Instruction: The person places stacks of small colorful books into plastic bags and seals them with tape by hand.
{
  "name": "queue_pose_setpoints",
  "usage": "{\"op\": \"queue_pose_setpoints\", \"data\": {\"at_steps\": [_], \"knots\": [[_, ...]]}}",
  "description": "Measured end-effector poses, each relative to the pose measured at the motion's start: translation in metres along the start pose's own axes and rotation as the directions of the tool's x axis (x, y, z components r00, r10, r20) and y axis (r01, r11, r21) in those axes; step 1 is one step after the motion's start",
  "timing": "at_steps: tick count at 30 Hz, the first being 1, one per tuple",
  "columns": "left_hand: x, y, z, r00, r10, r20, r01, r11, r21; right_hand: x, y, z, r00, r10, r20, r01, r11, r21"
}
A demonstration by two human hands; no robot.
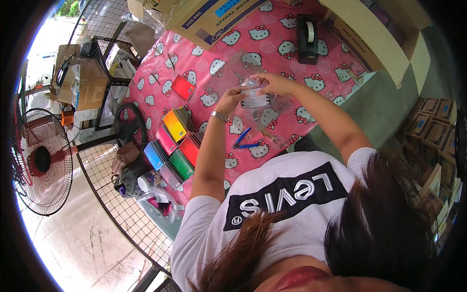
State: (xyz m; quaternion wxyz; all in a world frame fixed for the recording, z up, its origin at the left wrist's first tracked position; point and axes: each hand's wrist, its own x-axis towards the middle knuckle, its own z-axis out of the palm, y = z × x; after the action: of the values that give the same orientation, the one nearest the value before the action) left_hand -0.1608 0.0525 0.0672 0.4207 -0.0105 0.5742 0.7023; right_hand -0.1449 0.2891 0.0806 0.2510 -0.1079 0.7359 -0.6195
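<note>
Both hands are closed at a clear plastic bag (236,65) over the table. My left hand (228,101), with a metal watch on its wrist, pinches the bag's left side. My right hand (273,84) grips its upper right side, fingers bent. A small stack of white-edged spiral notebooks (256,101) with black rings shows just below my fingers; whether it lies fully inside the bag I cannot tell. Blue-handled pliers (247,142) lie nearer to me. Farther left a single red notebook (183,88) lies flat.
Stacks of coloured spiral notebooks (176,143) stand at the table's left. A black tape dispenser (307,40) sits at the far right. Cardboard boxes (214,22) line the far side, with an open carton (374,41) at right. A fan (43,160) stands beyond the wire mesh.
</note>
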Motion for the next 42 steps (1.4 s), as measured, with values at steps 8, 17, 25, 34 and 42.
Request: {"op": "queue_pose_setpoints", "data": {"at_steps": [8,17,25,34,42], "knots": [[-0.019,0.015,0.05,0.83,0.553,-0.079,-0.191,0.415,0.89,-0.01,0.001,0.016,0.907,-0.337,-0.254,0.254,0.917,-0.307],[-0.053,0.022,0.038,0.739,0.589,0.326,-0.479,0.121,0.869,-0.048,-0.025,0.02,0.809,-0.585,0.066,0.471,0.576,-0.668],[-0.027,-0.006,0.04,0.742,0.603,-0.293,-0.077,0.512,0.856,-0.024,-0.01,0.045,0.81,-0.427,-0.403,0.12,0.793,-0.597],[-0.018,0.028,0.059,0.869,0.399,-0.293,0.16,0.333,0.929,-0.038,0.079,-0.137,0.411,0.329,-0.85,-0.125,0.944,0.305],[-0.017,0.019,0.026,0.938,0.242,-0.249,0.014,0.69,0.724,-0.067,0.099,-0.082,0.665,0.379,-0.643,0.381,0.569,0.729]]}}
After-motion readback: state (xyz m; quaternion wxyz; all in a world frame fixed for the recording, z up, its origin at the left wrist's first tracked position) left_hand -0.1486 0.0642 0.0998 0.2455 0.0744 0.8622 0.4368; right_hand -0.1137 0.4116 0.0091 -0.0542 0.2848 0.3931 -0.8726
